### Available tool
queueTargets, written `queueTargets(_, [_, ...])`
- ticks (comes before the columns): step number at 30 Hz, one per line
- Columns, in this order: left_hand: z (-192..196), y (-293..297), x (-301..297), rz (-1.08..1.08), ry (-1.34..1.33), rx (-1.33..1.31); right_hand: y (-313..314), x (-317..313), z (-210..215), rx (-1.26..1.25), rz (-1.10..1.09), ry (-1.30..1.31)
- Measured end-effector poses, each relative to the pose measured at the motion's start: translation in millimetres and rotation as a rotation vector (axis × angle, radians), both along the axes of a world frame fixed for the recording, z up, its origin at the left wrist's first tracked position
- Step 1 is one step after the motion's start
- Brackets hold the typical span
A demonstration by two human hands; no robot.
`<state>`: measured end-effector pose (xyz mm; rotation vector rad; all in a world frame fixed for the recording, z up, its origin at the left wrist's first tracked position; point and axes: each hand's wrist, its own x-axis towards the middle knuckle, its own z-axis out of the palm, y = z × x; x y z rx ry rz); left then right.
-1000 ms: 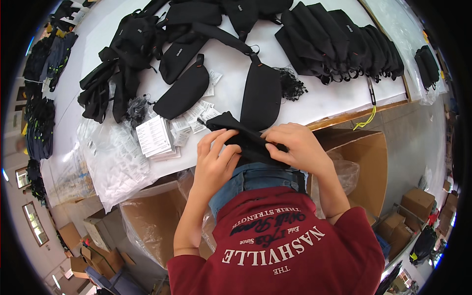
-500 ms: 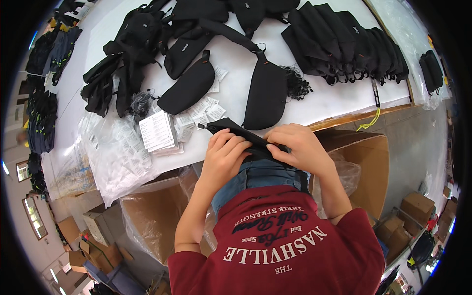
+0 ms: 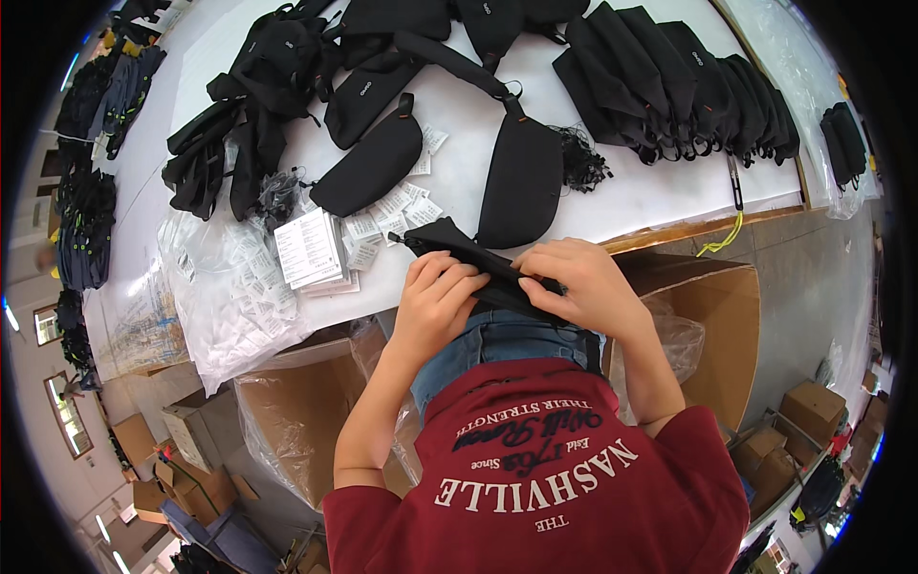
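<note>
Both hands, left hand [image 3: 435, 292] and right hand [image 3: 574, 287], clamp one black pouch [image 3: 459, 249] at the worktop [image 3: 622, 191] edge; many pouches [image 3: 669, 86] lie unprocessed.

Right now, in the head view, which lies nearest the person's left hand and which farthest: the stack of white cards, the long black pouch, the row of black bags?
1. Stack of white cards, to its left.
2. Long black pouch, ahead right.
3. Row of black bags, far right.

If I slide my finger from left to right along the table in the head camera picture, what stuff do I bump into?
Clear bags of white tags → stack of white paper cards → black pouch lying flat → black pouch with a strap → row of folded black bags → yellow cord at the table edge.
</note>
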<state>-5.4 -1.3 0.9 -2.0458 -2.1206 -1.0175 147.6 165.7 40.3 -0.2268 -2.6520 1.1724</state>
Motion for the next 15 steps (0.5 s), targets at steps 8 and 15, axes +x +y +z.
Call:
queueTargets(8, [40.0,-8.3,21.1,-0.053,-0.165,-0.543,1.4,-7.4,-7.2,0.22,-0.1,0.02])
queueTargets(15, [12.6,-5.9,9.3,-0.003,-0.293,-0.545,5.7,-20.9,-29.3,0.009,-0.102,0.075])
